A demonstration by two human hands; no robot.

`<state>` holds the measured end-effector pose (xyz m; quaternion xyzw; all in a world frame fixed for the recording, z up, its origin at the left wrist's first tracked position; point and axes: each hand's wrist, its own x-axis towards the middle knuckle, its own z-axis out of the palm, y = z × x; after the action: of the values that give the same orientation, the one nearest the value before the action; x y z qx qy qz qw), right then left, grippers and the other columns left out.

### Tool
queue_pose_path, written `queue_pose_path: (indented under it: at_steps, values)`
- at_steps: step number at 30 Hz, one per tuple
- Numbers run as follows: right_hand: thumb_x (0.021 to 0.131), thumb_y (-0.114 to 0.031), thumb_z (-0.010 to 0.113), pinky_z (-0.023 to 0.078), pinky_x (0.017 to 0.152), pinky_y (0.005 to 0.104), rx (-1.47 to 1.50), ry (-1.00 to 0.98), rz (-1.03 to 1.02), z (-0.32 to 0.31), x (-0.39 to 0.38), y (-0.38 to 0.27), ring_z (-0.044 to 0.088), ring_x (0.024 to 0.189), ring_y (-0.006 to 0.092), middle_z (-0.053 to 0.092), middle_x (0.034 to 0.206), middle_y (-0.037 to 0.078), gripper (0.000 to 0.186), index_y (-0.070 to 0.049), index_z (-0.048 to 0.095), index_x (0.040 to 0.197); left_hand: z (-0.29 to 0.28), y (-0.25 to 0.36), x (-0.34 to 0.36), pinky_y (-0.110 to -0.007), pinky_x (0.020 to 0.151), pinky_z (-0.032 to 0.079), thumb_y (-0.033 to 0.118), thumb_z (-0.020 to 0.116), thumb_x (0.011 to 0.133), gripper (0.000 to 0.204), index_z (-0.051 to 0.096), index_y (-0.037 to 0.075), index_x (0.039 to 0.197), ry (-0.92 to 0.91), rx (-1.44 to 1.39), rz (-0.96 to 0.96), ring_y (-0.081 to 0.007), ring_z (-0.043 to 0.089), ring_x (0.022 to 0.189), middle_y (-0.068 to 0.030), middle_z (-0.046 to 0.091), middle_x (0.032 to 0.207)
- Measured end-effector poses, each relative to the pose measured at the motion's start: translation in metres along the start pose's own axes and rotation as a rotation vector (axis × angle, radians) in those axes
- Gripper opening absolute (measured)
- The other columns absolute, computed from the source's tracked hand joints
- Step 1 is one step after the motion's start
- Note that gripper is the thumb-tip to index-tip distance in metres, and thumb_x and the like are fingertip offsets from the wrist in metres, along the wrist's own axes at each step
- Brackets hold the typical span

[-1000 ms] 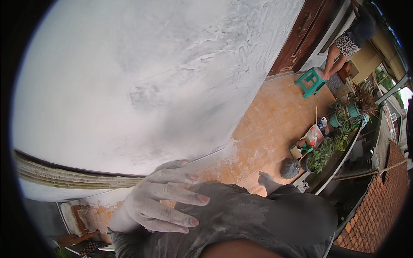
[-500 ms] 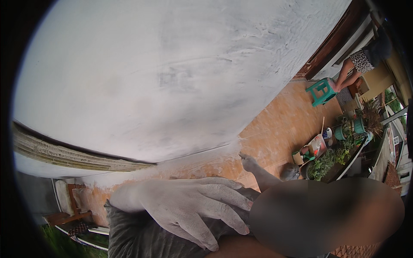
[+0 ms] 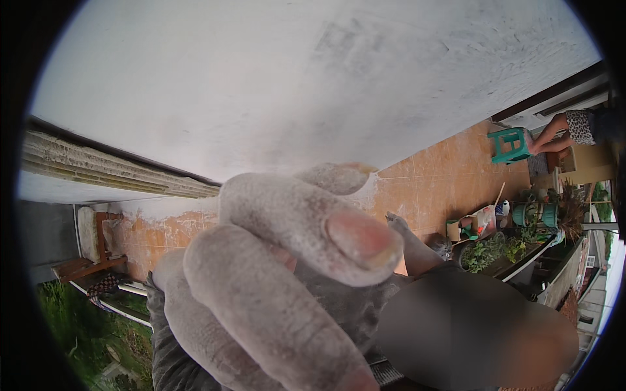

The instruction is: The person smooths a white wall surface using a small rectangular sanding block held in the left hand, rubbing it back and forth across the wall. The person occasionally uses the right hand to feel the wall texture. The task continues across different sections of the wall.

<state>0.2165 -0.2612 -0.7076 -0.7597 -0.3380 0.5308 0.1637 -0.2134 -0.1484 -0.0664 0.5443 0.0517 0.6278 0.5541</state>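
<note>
Head view: a white wall (image 3: 215, 78) takes up the most room, rising above and beyond the fingers; grey smudges and rough streaks mark its surface. Next in size comes the left hand (image 3: 254, 293), its fingers (image 3: 280, 218) large because they are held up close to the lens. They are loosely bent and parted, with no object visible in them, though the palm side is hidden; they appear apart from the wall. Pale powder covers them. The right hand is out of sight. An orange tiled floor (image 3: 443, 156) stretches behind the fingers and to their right, pale and streaky near the wall's foot, probably from similar dust. Dark clothing (image 3: 345, 296) lies beneath the fingers, while a ribbed ledge (image 3: 98, 163) runs to their left. Far right of the fingers, a co-worker (image 3: 579, 127) in patterned shorts stands with bare feet on a green plastic stool (image 3: 519, 144), presumably for extra height. Nearer, just right of the fingertips, a powdered leg (image 3: 420, 251) is stretched out, perhaps for balance. Beyond it, a leafy plant (image 3: 481, 254) grows at the floor's outer edge, likely for light, with a small cardboard box (image 3: 452, 230) near it.
</note>
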Motion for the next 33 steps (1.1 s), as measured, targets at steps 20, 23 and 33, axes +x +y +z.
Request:
queue_pose_path:
  at_steps: [20,23,33]
  values:
    - [0.104,-0.015,0.044,0.047,0.109,0.0384,-0.255,-0.054,-0.137,-0.005,-0.046,-0.112,0.061,0.127,0.0339,0.064,0.138,0.017,0.041,-0.01,0.059,0.142,0.01,-0.016,-0.006,-0.072,0.12,0.013,0.01,0.085,0.076,0.017,0.082,0.02,0.09,-0.291,-0.115,0.198,-0.0275,0.041,0.138,-0.0024,0.064,0.122]
    - [0.104,-0.015,0.044,0.046,0.11,0.0387,-0.295,-0.03,-0.136,-0.025,-0.056,-0.108,0.06,0.128,0.0336,0.064,0.139,0.017,0.041,-0.009,0.06,0.141,0.007,-0.029,-0.012,-0.069,0.121,0.013,0.012,0.085,0.077,0.017,0.082,0.02,0.092,-0.426,-0.165,0.282,-0.0268,0.041,0.139,-0.0083,0.064,0.125]
    - [0.102,-0.019,0.056,0.049,0.104,0.038,-0.303,-0.085,-0.411,-0.051,-0.102,-0.227,0.065,0.121,0.0275,0.068,0.132,0.015,0.035,-0.005,0.066,0.132,-0.011,-0.061,-0.029,-0.051,0.111,0.038,0.026,0.092,0.073,0.033,0.081,0.009,0.099,-0.354,0.271,-0.187,-0.0336,0.053,0.13,-0.0122,0.066,0.123]
